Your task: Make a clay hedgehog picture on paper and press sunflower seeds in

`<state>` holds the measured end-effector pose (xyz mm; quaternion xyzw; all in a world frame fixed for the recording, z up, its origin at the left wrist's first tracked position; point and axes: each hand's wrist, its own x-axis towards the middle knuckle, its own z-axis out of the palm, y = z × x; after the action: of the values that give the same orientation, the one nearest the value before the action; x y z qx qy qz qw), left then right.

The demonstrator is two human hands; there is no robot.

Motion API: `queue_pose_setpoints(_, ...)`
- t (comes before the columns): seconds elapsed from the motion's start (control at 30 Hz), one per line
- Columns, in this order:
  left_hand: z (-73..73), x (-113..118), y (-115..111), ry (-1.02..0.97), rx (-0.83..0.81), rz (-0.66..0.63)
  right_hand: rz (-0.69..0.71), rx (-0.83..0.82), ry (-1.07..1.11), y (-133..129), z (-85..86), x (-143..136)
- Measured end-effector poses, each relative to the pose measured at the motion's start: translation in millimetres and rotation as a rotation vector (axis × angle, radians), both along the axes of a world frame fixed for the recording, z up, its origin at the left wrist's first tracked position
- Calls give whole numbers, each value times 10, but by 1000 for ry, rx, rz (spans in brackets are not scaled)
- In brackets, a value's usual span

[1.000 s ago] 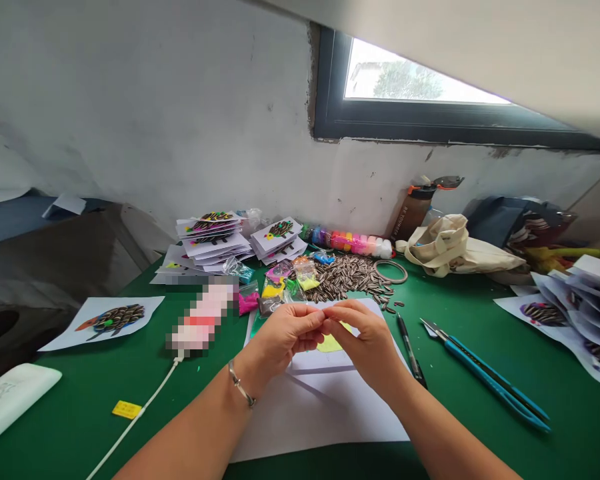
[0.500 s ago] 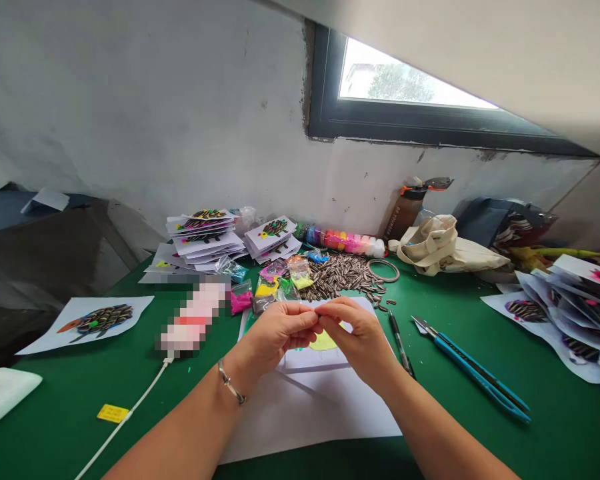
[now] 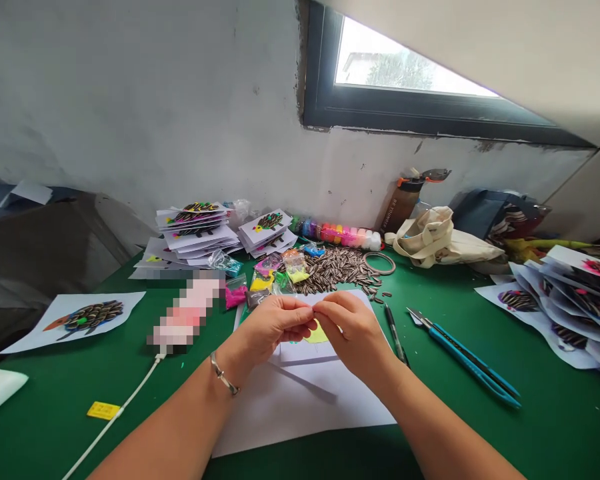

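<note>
Over the middle of the desk, my left hand (image 3: 267, 333) and my right hand (image 3: 355, 337) meet with thumbs and fingers pinched together at the tips. Whatever they pinch, if anything, is hidden by the fingers. Below them lies a small white sheet (image 3: 307, 355) bearing a yellow-green shape (image 3: 316, 333), partly covered by my hands. A larger white paper (image 3: 300, 417) spreads under it. Just beyond my hands is a heap of striped sunflower seeds (image 3: 337, 267). Small bags of coloured clay (image 3: 236, 295) lie to the left of that heap.
A pen (image 3: 394, 330) and a blue-handled pointed tool (image 3: 473, 363) lie to the right. Seed-picture cards are stacked at the back left (image 3: 200, 233) and far right (image 3: 570, 300). A white cable (image 3: 125, 407) crosses the left side; a bottle (image 3: 400, 203) stands behind.
The whole view has shifted slightly, with desk items a little further left and higher. My hands stay pinched together; a small dark speck between the fingertips earlier is now hidden.
</note>
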<state>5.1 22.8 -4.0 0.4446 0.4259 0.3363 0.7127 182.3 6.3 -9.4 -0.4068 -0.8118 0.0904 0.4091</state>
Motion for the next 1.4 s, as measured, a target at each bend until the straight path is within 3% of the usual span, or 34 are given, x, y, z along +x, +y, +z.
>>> queue_pose_setpoints(0.37,34,0,21,89,-17,28,-16,-87,32,2,-48,-36)
queue_pose_setpoints(0.67,23,-45,29,84,-17,-39,0,-212,117,-13,23,-37)
queue_pose_setpoints(0.97,15,-34,28,79,-51,4,-20,-171,-13,-18,-43,-24)
queue_pose_setpoints(1.17,66,-17,25,89,-52,46,-50,-273,151,16,-47,-25)
queue_pose_setpoints(1.4,42,-13,24,66,-41,46,14,-423,273,17,-80,-42)
